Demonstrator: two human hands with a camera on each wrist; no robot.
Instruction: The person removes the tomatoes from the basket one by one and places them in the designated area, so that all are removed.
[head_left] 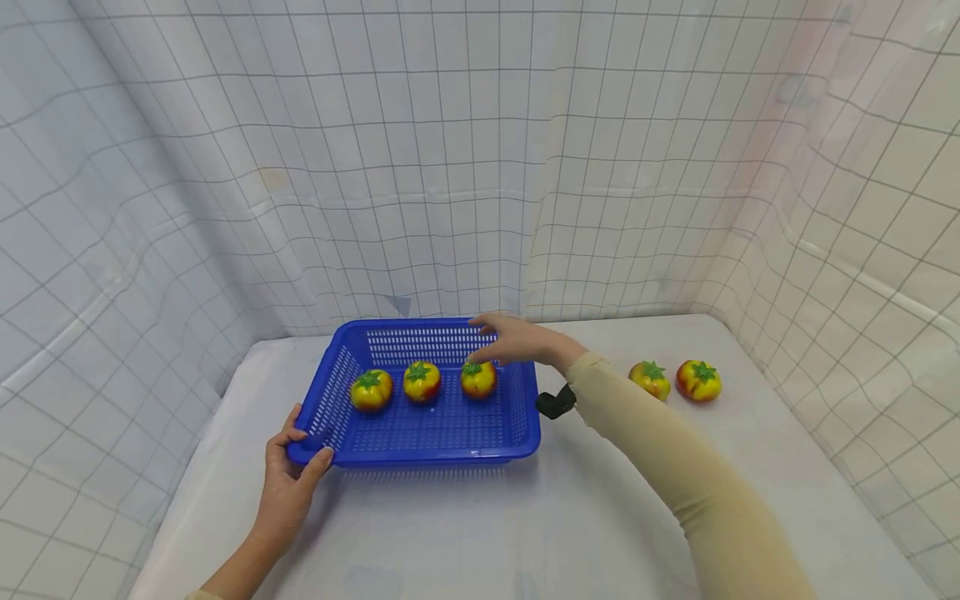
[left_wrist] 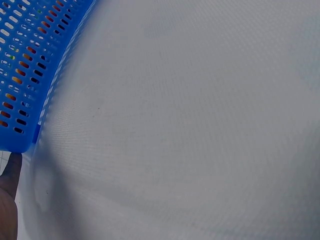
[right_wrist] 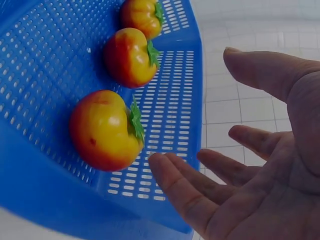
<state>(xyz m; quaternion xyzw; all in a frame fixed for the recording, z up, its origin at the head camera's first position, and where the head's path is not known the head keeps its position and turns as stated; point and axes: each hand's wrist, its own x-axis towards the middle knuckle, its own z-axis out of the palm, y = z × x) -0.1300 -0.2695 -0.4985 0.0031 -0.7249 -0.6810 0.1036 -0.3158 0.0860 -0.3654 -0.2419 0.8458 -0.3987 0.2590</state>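
Observation:
A blue perforated plastic basket (head_left: 427,456) stands on the white table. My left hand (head_left: 287,483) grips its front left corner, thumb at the front rim and fingers along the left side. Inside lie three yellow-and-red, tomato-like fruits with green leafy tops: a left one (head_left: 371,393), a middle one (head_left: 422,385) and a right one (head_left: 478,383). Above the right fruit hovers my right hand (head_left: 517,339), fingers spread. In the right wrist view that hand (right_wrist: 270,200) holds nothing, and its fingertips are apart from the nearest fruit (right_wrist: 102,132).
Two more such fruits, one partly behind the right sleeve (head_left: 649,380) and one farther right (head_left: 699,381), lie on the table (head_left: 600,517). A black object (head_left: 553,404) shows beside the right forearm. White grid-patterned curtains (head_left: 450,167) enclose the back and sides.

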